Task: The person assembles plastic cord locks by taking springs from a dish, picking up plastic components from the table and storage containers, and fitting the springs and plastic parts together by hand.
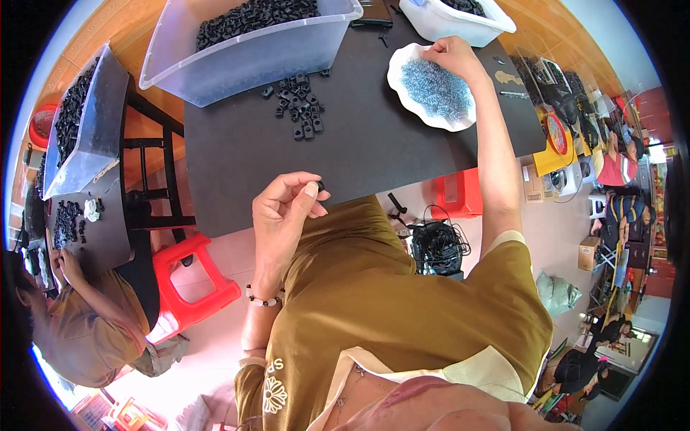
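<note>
Near the front edge of the dark table [237, 158], my left hand [287, 208] pinches a small black plastic part [320, 186] between thumb and fingertips. My right hand [454, 57] reaches to the far rim of a white scalloped dish [397, 93], its fingertips together at the contents. Many tiny clear-bluish pieces [435, 92] fill that dish. Whether my right fingers hold one of them is too small to see. A loose pile of black plastic parts [300, 100] lies on the table, beyond my left hand.
A large clear bin [266, 65] of black parts stands at the far left of the table, a white tub [460, 25] at the far right. Red stools [190, 284] stand on the floor. Left, a co-worker [93, 316] sits at another table; more people are far right.
</note>
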